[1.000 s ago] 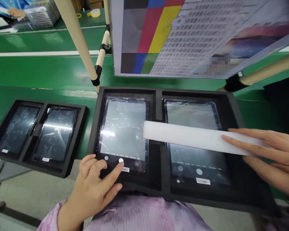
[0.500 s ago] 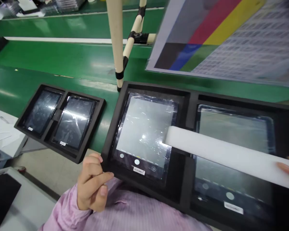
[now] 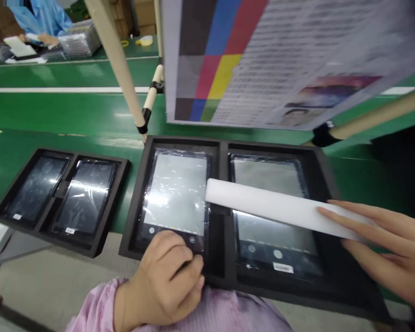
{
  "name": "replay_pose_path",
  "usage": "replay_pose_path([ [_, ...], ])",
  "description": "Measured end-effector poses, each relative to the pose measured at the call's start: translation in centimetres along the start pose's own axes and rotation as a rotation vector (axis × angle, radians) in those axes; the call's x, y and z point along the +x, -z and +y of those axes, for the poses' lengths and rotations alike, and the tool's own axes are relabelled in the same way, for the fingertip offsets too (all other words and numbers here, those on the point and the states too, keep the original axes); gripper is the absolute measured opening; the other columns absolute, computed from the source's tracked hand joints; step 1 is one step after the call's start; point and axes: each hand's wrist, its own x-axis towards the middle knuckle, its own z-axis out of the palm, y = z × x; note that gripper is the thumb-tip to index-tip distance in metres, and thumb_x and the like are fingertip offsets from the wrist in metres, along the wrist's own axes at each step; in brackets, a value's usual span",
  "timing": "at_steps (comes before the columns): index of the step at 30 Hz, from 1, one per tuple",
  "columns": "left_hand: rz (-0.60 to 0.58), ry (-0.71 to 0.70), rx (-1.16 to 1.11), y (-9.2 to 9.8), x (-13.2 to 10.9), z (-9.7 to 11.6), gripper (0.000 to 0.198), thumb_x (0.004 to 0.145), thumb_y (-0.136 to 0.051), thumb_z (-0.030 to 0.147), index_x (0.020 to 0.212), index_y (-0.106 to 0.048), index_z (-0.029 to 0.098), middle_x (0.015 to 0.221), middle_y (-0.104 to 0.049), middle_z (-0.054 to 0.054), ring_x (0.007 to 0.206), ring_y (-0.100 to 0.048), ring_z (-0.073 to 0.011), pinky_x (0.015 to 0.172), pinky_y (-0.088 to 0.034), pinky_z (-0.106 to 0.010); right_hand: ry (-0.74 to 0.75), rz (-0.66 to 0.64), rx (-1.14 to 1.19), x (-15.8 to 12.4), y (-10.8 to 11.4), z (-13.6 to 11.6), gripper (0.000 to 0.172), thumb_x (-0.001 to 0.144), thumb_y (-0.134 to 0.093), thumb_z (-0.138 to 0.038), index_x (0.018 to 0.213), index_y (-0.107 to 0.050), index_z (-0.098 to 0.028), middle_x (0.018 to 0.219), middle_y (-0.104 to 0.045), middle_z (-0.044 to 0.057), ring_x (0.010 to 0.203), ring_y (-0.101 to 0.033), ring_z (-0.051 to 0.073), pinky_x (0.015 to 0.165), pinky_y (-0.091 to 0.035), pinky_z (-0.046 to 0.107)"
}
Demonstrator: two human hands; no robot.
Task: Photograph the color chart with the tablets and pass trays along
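Note:
A black foam tray [image 3: 224, 152] in front of me holds two film-wrapped tablets. The left tablet [image 3: 175, 193] shows a pale lit screen, and so does the right tablet [image 3: 267, 174]. My left hand [image 3: 168, 279] lies on the left tablet's lower edge, fingers curled down onto the bezel, thumb by the tray's front wall. My right hand [image 3: 383, 249] holds one end of a long white foam strip [image 3: 263, 205], fingers stretched along its top. The strip reaches slantwise across the right tablet to the edge of the left one.
A second black tray [image 3: 98, 240] with two dark tablets sits to the left on the green conveyor [image 3: 55, 115]. A colour test chart [image 3: 263, 60] hangs above on a beige pipe frame [image 3: 121, 64]. A person in blue [image 3: 41, 18] works at the far left.
My left hand tapped the left tablet's lower screen, drew back into a loose fist, and is now down on the tablet's lower edge again. My view swung left and back. The strip stays over the right tablet.

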Motion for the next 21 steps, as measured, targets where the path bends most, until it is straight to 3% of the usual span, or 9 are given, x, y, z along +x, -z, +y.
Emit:
replay_pose_path([
  [3, -0.113, -0.061, 0.014, -2.2, 2.2, 1.6, 0.022, 0.089, -0.054, 0.013, 0.104, -0.069, 0.012, 0.090, -0.064, -0.009, 0.091, -0.057, -0.0215, 0.079, -0.058, -0.037, -0.004, 0.043, 0.007, -2.6, 1.6, 0.5, 0.055, 0.093, -0.051, -0.030, 0.143, -0.050, -0.052, 0.134, -0.061, 0.001, 0.102, -0.066, 0.029, 0.089, -0.050, 0.049],
  [11, -0.378, -0.115, 0.142, -7.0, 4.8, 3.9, 0.032, 0.096, -0.054, 0.026, 0.126, -0.064, 0.021, 0.113, -0.058, -0.010, 0.110, -0.049, -0.0280, 0.094, -0.051, -0.047, -0.287, 0.071, -0.164, -11.6, 6.5, 1.6, 0.054, 0.096, -0.045, -0.032, 0.144, -0.045, -0.055, 0.131, -0.061, 0.001, 0.096, -0.065, 0.028, 0.082, -0.052, 0.049],
  [16, -0.404, -0.146, 0.137, -7.9, 6.2, 4.9, 0.028, 0.097, -0.053, 0.029, 0.120, -0.067, 0.022, 0.109, -0.055, -0.010, 0.104, -0.046, -0.0275, 0.091, -0.047, -0.046, -0.362, 0.129, -0.196, -11.7, 7.6, 0.3, 0.061, 0.095, -0.051, -0.024, 0.144, -0.042, -0.059, 0.124, -0.064, 0.002, 0.097, -0.065, 0.026, 0.083, -0.051, 0.046],
  [21, -0.431, -0.152, 0.165, -8.9, 6.7, 5.4, 0.031, 0.098, -0.053, 0.032, 0.123, -0.067, 0.022, 0.109, -0.054, -0.011, 0.103, -0.045, -0.0279, 0.090, -0.044, -0.046, -0.423, 0.143, -0.143, -11.1, 7.0, 0.1, 0.059, 0.095, -0.054, -0.023, 0.141, -0.046, -0.060, 0.120, -0.067, 0.004, 0.100, -0.064, 0.024, 0.084, -0.050, 0.046],
])
